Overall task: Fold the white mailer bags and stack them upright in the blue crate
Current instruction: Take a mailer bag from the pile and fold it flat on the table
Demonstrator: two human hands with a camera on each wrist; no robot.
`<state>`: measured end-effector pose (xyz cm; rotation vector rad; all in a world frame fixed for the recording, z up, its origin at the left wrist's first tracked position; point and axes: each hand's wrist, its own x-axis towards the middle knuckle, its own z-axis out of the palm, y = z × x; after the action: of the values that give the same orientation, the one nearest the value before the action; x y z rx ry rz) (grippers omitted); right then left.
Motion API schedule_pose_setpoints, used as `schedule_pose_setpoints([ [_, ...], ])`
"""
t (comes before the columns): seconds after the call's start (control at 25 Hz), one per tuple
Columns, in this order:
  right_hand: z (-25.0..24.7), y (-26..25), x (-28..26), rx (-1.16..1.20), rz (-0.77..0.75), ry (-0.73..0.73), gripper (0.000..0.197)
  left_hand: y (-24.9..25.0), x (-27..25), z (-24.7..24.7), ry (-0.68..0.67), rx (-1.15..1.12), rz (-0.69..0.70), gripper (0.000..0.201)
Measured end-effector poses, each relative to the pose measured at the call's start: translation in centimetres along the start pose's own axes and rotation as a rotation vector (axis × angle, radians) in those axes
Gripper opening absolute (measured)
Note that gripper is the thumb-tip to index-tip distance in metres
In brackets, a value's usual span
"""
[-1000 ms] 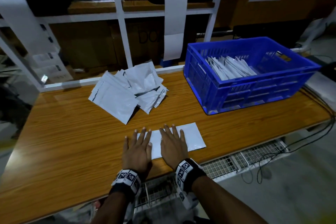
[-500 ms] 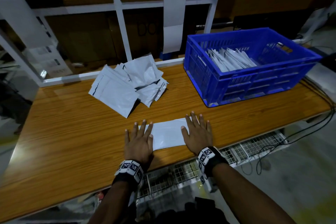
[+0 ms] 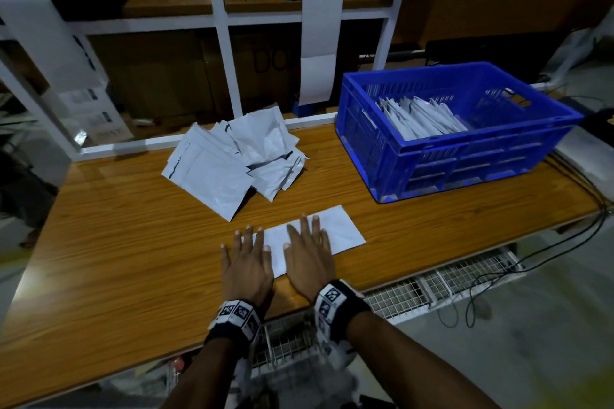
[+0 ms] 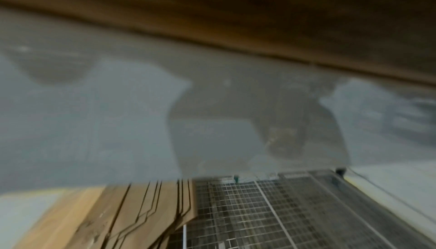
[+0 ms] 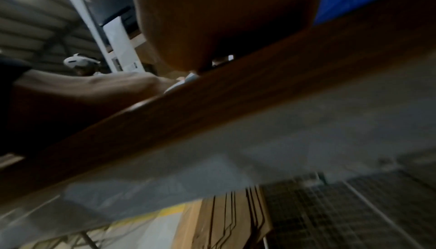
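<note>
While both hands lie flat with straight fingers on one bag (image 3: 335, 229) near the front edge of the table (image 3: 126, 242), neither hand grips anything: the left hand (image 3: 247, 262) presses the bag's left end and the right hand (image 3: 309, 259) presses its middle. The bag looks like thin, light plastic film, soft and probably slippery on the smooth wood, so I think it will slide or spring open if the pressure goes away. It seems best to take it at the free right edge and fold it over toward the left. One bag is under the hands. A loose pile (image 3: 236, 159) behind it holds several more; I cannot count them exactly. One crate (image 3: 465, 159) stands to the right, with a row of many folded bags (image 3: 418, 118) leaning upright inside.
</note>
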<state>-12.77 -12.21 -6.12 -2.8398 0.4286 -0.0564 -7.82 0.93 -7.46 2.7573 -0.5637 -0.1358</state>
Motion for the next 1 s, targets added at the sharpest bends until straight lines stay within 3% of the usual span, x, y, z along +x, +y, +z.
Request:
schedule_pose_setpoints([
  [0.2,1.6,0.4,0.1,-0.010,0.008,0.049,0.057,0.0,0.2,0.4,0.038,0.020,-0.020,0.056],
  [0.44,1.7,1.5,0.1,0.014,0.002,0.050,0.056,-0.5,0.5,0.6,-0.042,0.098,-0.030,0.056],
  [0.6,1.2,4.8,0.3,-0.002,0.050,0.077,0.058,-0.2,0.4,0.6,-0.070,0.084,-0.044,0.062],
  [0.72,-0.2,8.2,0.9,-0.047,0.147,-0.002,0.058,-0.1,0.6,0.4,-0.092,0.078,-0.056,0.065],
  [1.0,-1.4,11.0,1.4,-0.057,0.227,-0.021,0.061,0.2,0.7,-0.4,-0.147,0.121,-0.039,0.054],
])
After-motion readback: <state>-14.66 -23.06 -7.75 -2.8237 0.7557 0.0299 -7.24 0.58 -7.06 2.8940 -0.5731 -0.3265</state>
